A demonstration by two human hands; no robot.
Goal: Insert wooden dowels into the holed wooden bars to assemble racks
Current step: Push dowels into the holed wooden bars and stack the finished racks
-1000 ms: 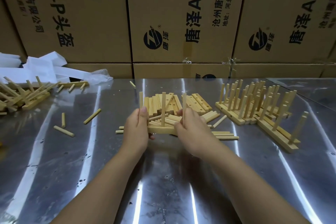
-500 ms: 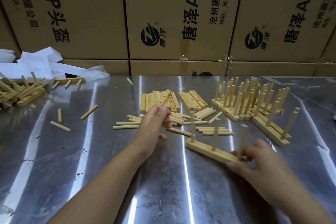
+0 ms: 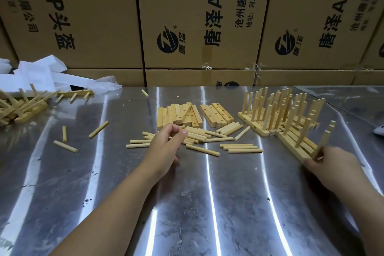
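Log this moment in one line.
left hand: curled over loose dowels | right hand: grips rack beside finished racks | holed bars: untouched

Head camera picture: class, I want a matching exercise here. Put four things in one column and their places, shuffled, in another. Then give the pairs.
1 holed bars
2 white wrapping
3 left hand
4 right hand

A far left of the picture
B at the near end of the nearest rack, on the right
C over the loose dowels
D lying flat mid-table, beyond the dowels

Pairs: 1-D, 2-A, 3-C, 4-B.
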